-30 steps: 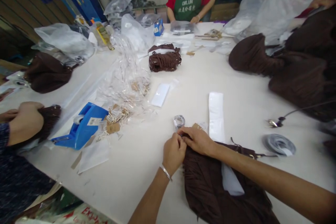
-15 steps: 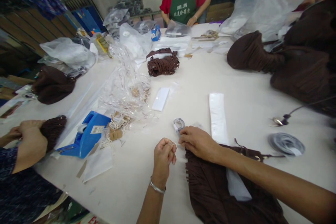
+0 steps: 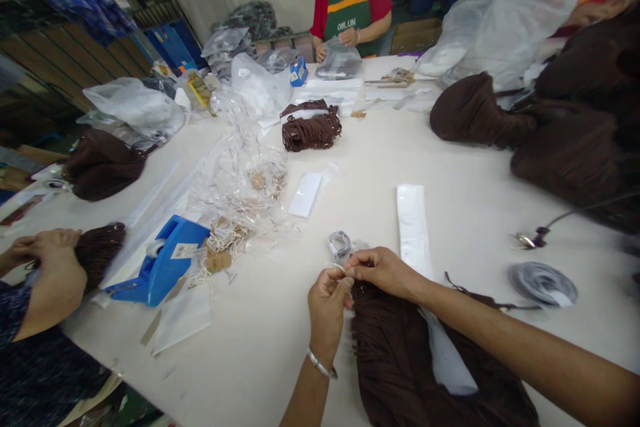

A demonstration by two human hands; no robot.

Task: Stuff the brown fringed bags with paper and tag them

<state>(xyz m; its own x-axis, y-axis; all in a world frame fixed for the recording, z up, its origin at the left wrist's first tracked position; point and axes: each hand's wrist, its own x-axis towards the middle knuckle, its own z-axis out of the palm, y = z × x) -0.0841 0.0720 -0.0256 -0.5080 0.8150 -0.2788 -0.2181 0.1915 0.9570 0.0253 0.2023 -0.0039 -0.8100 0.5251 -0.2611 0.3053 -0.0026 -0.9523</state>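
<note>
My left hand [image 3: 330, 295], with a silver bracelet at its wrist, pinches a thin white string [image 3: 337, 267]. Fingertip to fingertip with it, my right hand [image 3: 379, 271] is closed on the same string. Both are just above the upper left corner of a dark brown fringed bag [image 3: 390, 360], which lies on the table under my right forearm. A strip of white wrapping [image 3: 449, 360] lies across the bag. Just beyond my fingers is a small clear roll of tape [image 3: 340, 244]. Whatever else the fingertips hold is hidden.
A blue tape dispenser [image 3: 173, 260] and tan tags [image 3: 219, 261] with strings lie left, near a co-worker's arms [image 3: 57, 273]. Crumpled clear plastic [image 3: 235, 167] spreads beyond. A grey coil [image 3: 543, 283] and brown bags [image 3: 570, 140] are at right. Another person [image 3: 353, 7] stands opposite.
My left hand has moved right and up, meeting my right hand at the string. The person opposite has raised one hand over a clear plastic package.
</note>
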